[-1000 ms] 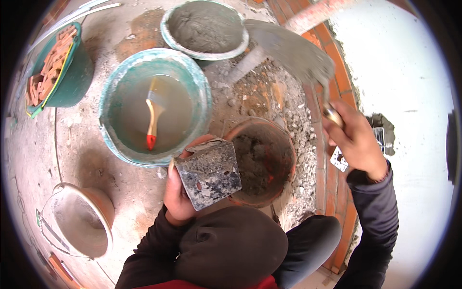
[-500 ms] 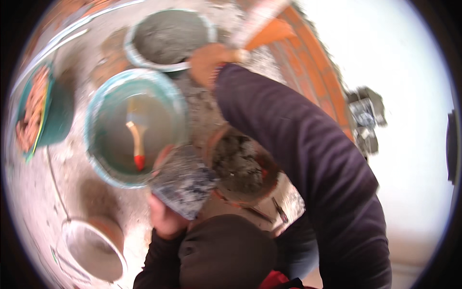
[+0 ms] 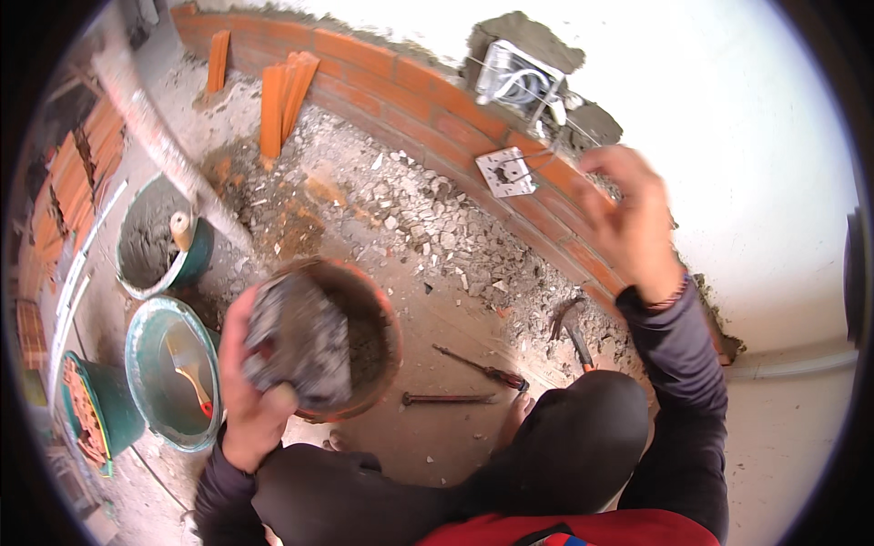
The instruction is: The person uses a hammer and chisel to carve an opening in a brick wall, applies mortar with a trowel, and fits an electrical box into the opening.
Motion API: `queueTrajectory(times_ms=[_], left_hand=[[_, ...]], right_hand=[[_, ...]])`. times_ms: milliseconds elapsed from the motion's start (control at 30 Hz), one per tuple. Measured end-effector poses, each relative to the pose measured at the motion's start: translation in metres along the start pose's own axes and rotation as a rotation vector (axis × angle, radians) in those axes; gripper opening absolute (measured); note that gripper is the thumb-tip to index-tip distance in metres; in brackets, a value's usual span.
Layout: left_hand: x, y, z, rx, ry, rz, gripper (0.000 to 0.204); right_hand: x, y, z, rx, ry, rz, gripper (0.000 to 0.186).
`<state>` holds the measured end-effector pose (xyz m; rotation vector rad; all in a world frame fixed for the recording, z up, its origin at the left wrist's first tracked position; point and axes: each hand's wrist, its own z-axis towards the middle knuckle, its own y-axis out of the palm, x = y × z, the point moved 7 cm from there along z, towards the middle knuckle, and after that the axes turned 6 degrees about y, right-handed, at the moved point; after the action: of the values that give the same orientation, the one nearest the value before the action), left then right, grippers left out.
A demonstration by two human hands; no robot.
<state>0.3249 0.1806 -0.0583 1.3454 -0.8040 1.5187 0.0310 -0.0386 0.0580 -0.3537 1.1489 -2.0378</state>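
My left hand (image 3: 248, 420) grips a flat, dark grey plate smeared with mortar (image 3: 305, 341), tilted above an orange-rimmed tub (image 3: 393, 338) that has mortar in it. Near the wall on the right, my right hand (image 3: 637, 223) is raised with thumb and fingers apart and nothing visible between them. Beside it, a white square socket plate (image 3: 506, 173) hangs by wires against the brick course. Above that, a wall box with white cables (image 3: 521, 80) sits in fresh grey mortar.
A low brick course (image 3: 391, 82) runs along the white wall, with rubble (image 3: 437, 218) at its foot. On the floor lie a screwdriver (image 3: 492, 371), a chisel (image 3: 446, 399) and a hammer (image 3: 575, 337). Leftward stand a mortar bucket (image 3: 150, 227) and a water bucket with a brush (image 3: 168, 400).
My right hand has left the mortar bucket, where a wooden handle now sticks up, and moved to the wall. The view has swung right. My left hand still holds the plate.
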Motion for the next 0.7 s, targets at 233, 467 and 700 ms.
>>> queueTrajectory(times_ms=[233,467,700], left_hand=[[-0.039,0.190,0.097,-0.323,-0.063,0.158,0.088],[-0.073,0.290,0.129,-0.097,0.236,0.418,0.084],[-0.075,0.328,0.128,0.026,0.499,0.618,0.087]], right_hand=[[0.142,-0.042,-0.068,-0.123,0.269,-0.257,0.034],[0.175,-0.038,-0.065,-0.088,0.262,-0.126,0.015],[0.187,-0.045,-0.064,-0.021,0.317,-0.060,0.011]])
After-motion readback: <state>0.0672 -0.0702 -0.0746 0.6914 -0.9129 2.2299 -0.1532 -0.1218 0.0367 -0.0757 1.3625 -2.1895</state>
